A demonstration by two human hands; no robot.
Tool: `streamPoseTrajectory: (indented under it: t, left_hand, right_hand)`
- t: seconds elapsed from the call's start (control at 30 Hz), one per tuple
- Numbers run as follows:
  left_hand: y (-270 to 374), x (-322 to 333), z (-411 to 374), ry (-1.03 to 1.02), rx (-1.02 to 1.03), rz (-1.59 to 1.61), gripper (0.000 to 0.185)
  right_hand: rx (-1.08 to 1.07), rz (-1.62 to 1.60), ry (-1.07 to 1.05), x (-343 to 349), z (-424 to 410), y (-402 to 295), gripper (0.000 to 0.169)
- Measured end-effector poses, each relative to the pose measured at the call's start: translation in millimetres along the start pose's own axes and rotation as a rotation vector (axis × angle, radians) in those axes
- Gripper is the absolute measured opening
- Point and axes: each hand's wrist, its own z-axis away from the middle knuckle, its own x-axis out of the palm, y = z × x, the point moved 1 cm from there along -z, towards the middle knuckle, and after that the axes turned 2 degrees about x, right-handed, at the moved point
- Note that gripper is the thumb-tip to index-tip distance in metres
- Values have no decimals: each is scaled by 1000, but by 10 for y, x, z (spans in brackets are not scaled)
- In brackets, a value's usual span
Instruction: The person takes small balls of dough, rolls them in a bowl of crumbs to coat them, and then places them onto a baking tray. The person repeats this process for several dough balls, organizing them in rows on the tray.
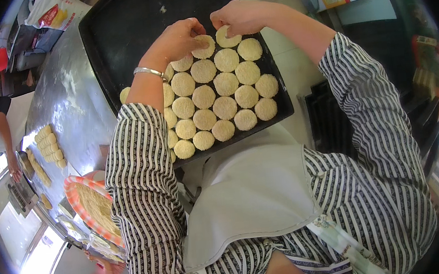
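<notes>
Round, flat, pale dough cakes with a coarse, seed-like coating lie in close rows on a black baking tray [131, 23]. At the upper end of the rows, my left hand [178, 41] has its fingers on one coated dough cake [204, 47]. My right hand [242, 17], beside it, pinches the rim of another coated cake [228, 37] near the tray's right edge. Both of these cakes are at tray level among the others. My left forearm hides part of the rows on the left.
Left of the tray is a metal worktable [70, 91] with rows of plain dough pieces [49, 144], a dough roll [39, 168] and a red-and-white basket [71, 193] of seed-like grains. A co-worker's arm [3, 128] reaches over the table's far side. Dark stacked trays [327, 116] stand at right.
</notes>
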Motion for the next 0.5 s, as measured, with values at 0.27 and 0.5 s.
streamPoseTrajectory:
  t: [0.27, 0.5]
  left_hand:
    - [-21, 65, -213, 203, 166, -359, 28]
    - [24, 70, -63, 198, 73, -294, 27]
  right_hand:
    - [-35, 231, 177, 28, -78, -17, 29]
    - [-61, 177, 149, 43, 3, 5, 28]
